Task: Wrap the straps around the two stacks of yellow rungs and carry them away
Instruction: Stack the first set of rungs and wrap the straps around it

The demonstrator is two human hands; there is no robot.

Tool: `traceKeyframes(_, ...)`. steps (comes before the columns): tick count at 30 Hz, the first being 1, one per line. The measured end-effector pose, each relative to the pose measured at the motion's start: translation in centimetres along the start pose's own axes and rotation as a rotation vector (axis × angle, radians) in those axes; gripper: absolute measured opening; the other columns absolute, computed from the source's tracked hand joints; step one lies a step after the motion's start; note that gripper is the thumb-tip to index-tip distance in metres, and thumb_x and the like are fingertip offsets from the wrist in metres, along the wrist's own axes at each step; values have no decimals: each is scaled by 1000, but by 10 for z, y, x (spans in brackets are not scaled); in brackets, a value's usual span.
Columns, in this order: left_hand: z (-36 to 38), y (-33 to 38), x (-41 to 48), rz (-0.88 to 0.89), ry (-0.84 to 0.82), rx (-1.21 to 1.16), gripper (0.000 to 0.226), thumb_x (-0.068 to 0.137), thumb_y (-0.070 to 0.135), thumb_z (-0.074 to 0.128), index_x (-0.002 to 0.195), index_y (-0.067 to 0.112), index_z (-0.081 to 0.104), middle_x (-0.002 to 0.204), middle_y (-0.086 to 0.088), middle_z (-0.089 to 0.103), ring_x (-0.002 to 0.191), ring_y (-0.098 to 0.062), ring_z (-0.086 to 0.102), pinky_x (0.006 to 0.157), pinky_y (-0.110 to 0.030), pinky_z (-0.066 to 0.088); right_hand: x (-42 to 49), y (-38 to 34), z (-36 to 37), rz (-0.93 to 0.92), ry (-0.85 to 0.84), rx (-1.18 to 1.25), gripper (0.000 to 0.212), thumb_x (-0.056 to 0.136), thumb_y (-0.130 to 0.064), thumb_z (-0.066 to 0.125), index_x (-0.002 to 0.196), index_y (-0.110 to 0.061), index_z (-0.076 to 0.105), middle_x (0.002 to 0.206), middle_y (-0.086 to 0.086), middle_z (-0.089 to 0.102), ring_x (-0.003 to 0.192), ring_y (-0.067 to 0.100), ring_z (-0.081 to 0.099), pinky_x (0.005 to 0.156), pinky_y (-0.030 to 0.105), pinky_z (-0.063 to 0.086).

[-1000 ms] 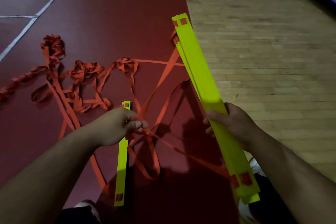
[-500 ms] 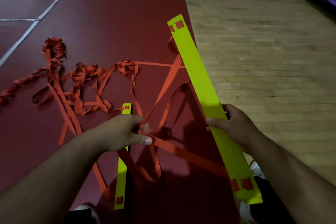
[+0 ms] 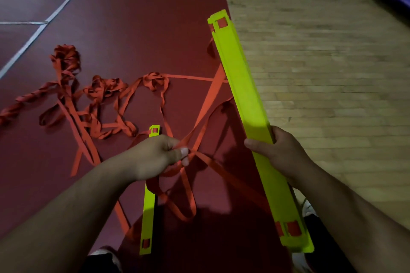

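Moved: the left hand (image 3: pixel 159 155) has gone from a flat, thumb-out press to a pinch on the straps (image 3: pixel 208 95); the held stack (image 3: pixel 244 95) has rolled slightly, so its layered edge now shows near the top
Left hand: lower centre of the frame, fingers and thumb curled, pinching a bunch of orange straps where several cross; forearm comes in from the lower left
Right hand (image 3: pixel 279 153): right of centre, gripping the held stack near its middle, thumb across the front face; forearm comes in from the lower right
Held stack: off the floor, slanting from upper centre to lower right
Floor stack (image 3: pixel 148 213): lies on the red floor (image 3: pixel 133 17), partly under the left hand
Heap (image 3: pixel 97 99): loose straps tangled at centre left, with lines running toward both stacks
Doing it well: the wrap looks barely begun; keep the strap taut and flat, pass it round the held stack close to the gripping hand, and feed slack from the heap so nothing snags or drags the floor stack
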State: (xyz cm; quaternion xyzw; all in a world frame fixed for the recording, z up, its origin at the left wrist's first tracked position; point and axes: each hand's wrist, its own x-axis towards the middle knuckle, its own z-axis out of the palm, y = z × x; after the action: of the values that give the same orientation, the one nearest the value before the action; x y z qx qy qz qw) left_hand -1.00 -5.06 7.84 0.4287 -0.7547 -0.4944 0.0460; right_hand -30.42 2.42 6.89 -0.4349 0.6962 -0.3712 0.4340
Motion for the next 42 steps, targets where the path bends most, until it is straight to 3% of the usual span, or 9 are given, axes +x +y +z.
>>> traceKeyframes(6,-5,16,0,-30,55,-229,36,84,39,48,56,16,53,48,5,36,44,-10,31,46,-22,28,0,-6,-3,16,-119,210,47,64,-30,83,106,-16,69,100,10,76,93,32,73,86,55,57)
traceKeyframes(10,-4,19,0,-22,44,-248,38,84,36,46,55,13,50,50,-5,36,45,-16,30,46,-25,28,-2,-8,-1,43,-187,312,29,82,-2,71,109,-6,61,96,19,74,77,37,72,69,46,61)
traceKeyframes(13,-4,20,1,-14,74,-273,37,84,35,46,54,14,49,52,-6,39,47,-17,37,50,-27,30,-2,-11,0,56,-190,336,33,77,-3,75,106,-8,59,74,14,69,60,30,67,57,39,57)
traceKeyframes(17,-6,21,0,-31,122,-308,36,84,38,46,57,14,52,63,-16,43,56,-24,49,63,-32,34,-2,-7,2,125,-244,537,47,70,-10,76,114,-5,59,94,24,67,75,36,68,76,53,57)
traceKeyframes(21,-7,22,-1,-30,124,-317,37,86,39,45,58,15,53,62,-16,48,59,-27,51,65,-33,35,-5,-7,2,122,-369,710,50,74,-5,59,124,-8,58,120,25,67,100,49,65,73,50,59)
traceKeyframes(28,-5,27,-2,-53,161,-356,43,104,17,41,63,9,52,61,-9,44,57,-22,53,58,-22,43,-3,-9,4,106,-315,658,53,61,-7,69,114,-9,64,83,17,64,63,28,64,62,40,54)
traceKeyframes(32,-6,30,-3,-70,144,-354,42,105,17,37,67,7,54,58,0,43,54,-16,48,60,-24,44,3,-3,1,134,-441,797,73,62,-13,66,135,-18,60,84,14,60,69,27,59,89,60,51)
traceKeyframes(37,-7,26,-1,-84,175,-354,43,106,17,37,85,-6,66,69,-9,45,61,-23,40,60,-29,46,0,-6,-2,113,-447,801,63,58,-3,61,121,-5,60,111,27,67,94,47,68,71,50,59)
traceKeyframes(42,-4,26,1,-83,177,-349,39,106,16,40,92,-3,70,69,-11,42,56,-21,37,52,-20,38,3,-8,-4,68,-310,658,56,67,-4,53,122,-7,62,85,19,63,63,30,63,67,44,53)
